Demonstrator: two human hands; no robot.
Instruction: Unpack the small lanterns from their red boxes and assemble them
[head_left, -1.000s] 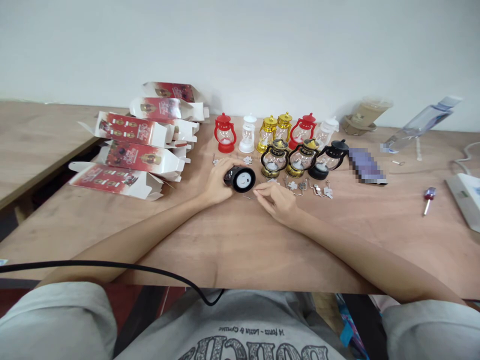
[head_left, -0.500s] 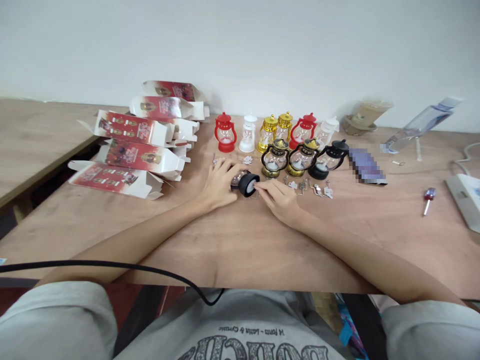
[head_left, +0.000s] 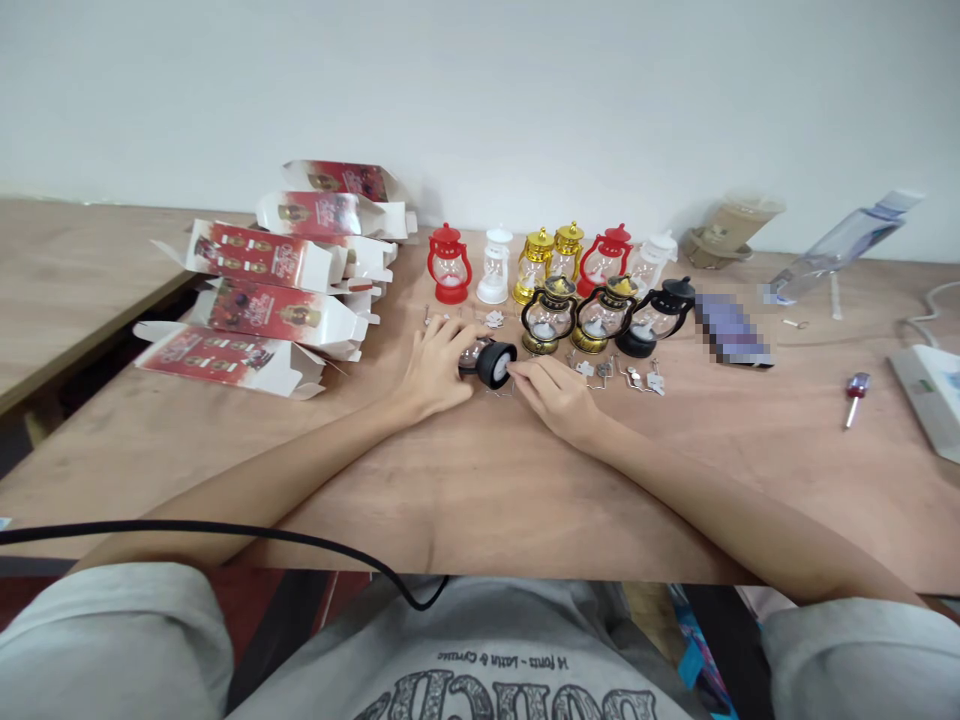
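Observation:
My left hand (head_left: 433, 366) grips a small black lantern (head_left: 489, 361) lying on its side on the wooden table (head_left: 480, 480), its base turned to the right. The fingertips of my right hand (head_left: 553, 396) touch that base; whether they pinch a small part there I cannot tell. Just behind stand three dark and gold lanterns (head_left: 600, 315) in a row. Farther back stands a row of red, white and gold lanterns (head_left: 540, 260). Small metal and white parts (head_left: 626, 374) lie to the right of my right hand.
Several red-and-white cartons (head_left: 274, 290) are piled at the back left. A blurred flat item (head_left: 731, 330), a red-handled screwdriver (head_left: 853, 396), a white box (head_left: 934, 392), a clear bottle (head_left: 840, 245) and a brown cup (head_left: 731, 230) lie to the right. A black cable (head_left: 225, 530) crosses the near edge.
My left hand turned the black lantern so its base faces right instead of towards me. My right hand's fingertips moved onto the base.

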